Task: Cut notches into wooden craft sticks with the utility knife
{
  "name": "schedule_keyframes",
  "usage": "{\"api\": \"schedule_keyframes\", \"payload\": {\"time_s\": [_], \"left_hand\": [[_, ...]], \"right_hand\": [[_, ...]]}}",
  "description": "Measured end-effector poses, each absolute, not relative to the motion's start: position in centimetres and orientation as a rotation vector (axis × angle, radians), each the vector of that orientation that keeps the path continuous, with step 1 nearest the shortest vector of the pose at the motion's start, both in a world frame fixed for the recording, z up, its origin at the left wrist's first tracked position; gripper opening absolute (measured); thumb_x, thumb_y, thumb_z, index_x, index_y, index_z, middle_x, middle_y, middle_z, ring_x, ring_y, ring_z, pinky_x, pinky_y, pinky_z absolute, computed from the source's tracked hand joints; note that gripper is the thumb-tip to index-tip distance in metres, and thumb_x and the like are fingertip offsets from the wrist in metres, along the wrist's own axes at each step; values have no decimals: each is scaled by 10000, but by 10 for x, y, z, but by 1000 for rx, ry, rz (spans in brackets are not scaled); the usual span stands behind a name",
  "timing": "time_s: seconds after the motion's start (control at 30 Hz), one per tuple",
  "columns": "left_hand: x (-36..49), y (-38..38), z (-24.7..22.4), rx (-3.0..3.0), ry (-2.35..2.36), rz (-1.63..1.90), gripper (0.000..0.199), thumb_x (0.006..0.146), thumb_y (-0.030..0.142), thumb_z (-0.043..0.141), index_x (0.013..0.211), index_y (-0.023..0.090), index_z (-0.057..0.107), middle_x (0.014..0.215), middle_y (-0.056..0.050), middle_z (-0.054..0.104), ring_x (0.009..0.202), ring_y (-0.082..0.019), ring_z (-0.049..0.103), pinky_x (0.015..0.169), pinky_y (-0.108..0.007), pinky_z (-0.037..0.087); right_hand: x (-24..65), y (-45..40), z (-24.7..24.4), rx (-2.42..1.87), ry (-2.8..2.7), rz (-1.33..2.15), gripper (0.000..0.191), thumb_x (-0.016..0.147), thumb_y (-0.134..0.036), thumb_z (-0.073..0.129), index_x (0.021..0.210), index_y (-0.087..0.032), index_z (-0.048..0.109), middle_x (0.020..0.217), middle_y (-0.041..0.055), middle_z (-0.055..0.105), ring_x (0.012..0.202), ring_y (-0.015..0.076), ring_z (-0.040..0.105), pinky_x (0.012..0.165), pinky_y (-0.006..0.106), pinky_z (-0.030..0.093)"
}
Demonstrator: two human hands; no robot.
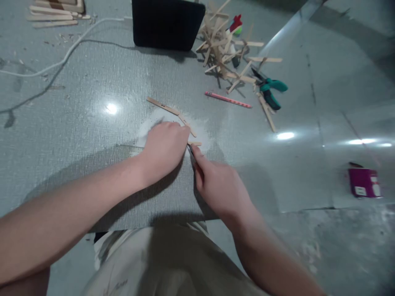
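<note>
Your left hand [168,144] is curled, knuckles up, over a wooden craft stick [196,144]; fingertips hidden, so can't tell if you pinch it or just press down. Your right hand [217,183] grips a slim dark tool [191,151], forefinger laid along it, tip at or just beside the stick; exact type unclear. Stick lies toward the worktop [77,107]'s front edge, about midway along the part in view, one end poking out rightward.

To do this well, pin the stick flat, tuck your left fingertips clear of the tip, push lightly and let the forefinger steer.

Materials: thin, flat, pale bare wood. A marked stick [163,106] and a second stick [187,125] meet at a blunt angle just beyond your left knuckles; can't tell if joined. Worktop is grey, fine-textured, shiny, with a whitish patch [145,130] around your left hand, maybe dust. Farther from the front edge: pink patterned pencil [228,99], criss-crossed stick heap [217,45], cutters [271,87] with curved green-and-dark handles.
</note>
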State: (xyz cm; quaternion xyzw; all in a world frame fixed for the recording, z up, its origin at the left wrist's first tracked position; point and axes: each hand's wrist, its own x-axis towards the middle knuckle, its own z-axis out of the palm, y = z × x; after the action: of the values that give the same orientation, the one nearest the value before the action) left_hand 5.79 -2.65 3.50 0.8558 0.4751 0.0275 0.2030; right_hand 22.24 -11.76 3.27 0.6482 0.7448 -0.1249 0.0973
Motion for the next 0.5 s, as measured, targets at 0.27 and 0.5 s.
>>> {"api": "schedule_keyframes", "payload": {"time_s": [0.27, 0.5], "left_hand": [[57, -25, 39, 2461, 1288, -38, 255, 948, 53, 482, 940, 127, 726, 892, -113, 720, 847, -242, 697, 724, -325, 472], [56, -26, 39, 2492, 1291, -60, 260, 927, 40, 476, 928, 128, 721, 892, -109, 723, 852, -243, 694, 711, -322, 463]], "right_hand": [[220, -116, 37, 1927, 2168, -415, 600, 1023, -228, 394, 1622, -200, 411, 842, 69, 741, 638, 202, 628, 559, 294, 326], [220, -117, 36, 1919, 2192, -406, 607, 1010, -211, 401, 1617, -194, 413, 833, 70, 726, 632, 191, 608, 560, 290, 338]]}}
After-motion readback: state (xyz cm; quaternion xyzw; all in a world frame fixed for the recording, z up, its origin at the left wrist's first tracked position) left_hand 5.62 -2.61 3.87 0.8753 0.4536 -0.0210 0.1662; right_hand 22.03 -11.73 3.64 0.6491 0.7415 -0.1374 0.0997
